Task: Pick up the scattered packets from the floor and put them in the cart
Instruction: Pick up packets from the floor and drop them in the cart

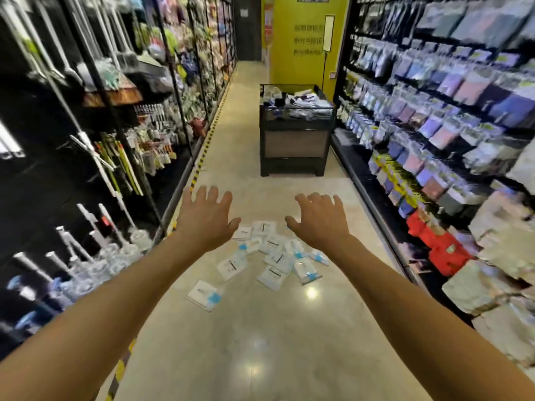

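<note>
Several white packets with blue marks [272, 256] lie scattered in a loose pile on the shiny beige aisle floor. One packet [204, 294] lies apart at the near left of the pile. Both my arms stretch forward above the pile. My left hand [207, 218] is spread open, palm down, holding nothing. My right hand [318, 219] also hangs open with fingers slightly bent, empty. Farther down the aisle stands a black bin-like cart [295, 146] with packets heaped in its top.
Black shelving with hanging goods and long-handled tools [95, 157] lines the left side. Shelves of bagged goods [434, 117] line the right. A yellow wall [301, 53] stands behind the cart. Yellow-black tape [202, 157] runs along the left floor edge.
</note>
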Tool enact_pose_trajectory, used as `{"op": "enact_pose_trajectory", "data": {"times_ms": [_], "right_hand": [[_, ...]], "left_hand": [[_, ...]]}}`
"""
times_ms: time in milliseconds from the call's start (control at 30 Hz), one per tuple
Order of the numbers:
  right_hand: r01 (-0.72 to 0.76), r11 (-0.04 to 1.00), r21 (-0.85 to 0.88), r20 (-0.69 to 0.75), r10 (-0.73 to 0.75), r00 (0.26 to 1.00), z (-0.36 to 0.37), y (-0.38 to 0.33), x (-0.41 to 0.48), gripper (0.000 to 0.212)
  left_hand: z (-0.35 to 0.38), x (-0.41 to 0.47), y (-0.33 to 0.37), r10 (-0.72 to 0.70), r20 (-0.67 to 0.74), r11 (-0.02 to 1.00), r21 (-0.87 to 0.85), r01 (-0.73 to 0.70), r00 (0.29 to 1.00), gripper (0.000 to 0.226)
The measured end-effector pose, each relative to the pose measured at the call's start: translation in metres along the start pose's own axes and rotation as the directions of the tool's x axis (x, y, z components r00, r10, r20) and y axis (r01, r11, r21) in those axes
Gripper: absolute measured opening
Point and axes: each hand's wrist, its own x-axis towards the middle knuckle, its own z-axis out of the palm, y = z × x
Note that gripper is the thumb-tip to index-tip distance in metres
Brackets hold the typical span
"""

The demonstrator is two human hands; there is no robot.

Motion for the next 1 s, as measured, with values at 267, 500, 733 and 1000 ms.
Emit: {"op": "enact_pose_trajectory", "data": {"times_ms": [267,500,733,1000], "right_hand": [[0.231,0.972,0.037,0.017,-0.231,0.973,0.039,-0.064,0.193,0.059],[0.399,0.917,0.024,0.057,-0.400,0.915,0.100,-0.144,0.334,0.059],[0.472,0.881,-0.027,0.037,-0.471,0.882,0.188,-0.222,0.485,0.054],[0.541,0.841,0.000,0.109,-0.537,0.836,0.349,-0.279,0.611,0.054]], "left_hand": [[0.042,0.120,-0.081,-0.180,0.051,0.984,0.013,0.179,0.982,0.072],[0.118,0.207,-0.157,-0.306,0.104,0.952,0.008,0.307,0.946,0.069],[0.219,0.325,-0.241,-0.364,0.138,0.930,0.010,0.366,0.921,0.073],[0.387,0.431,-0.303,-0.381,0.289,0.919,0.018,0.393,0.878,0.066]]}}
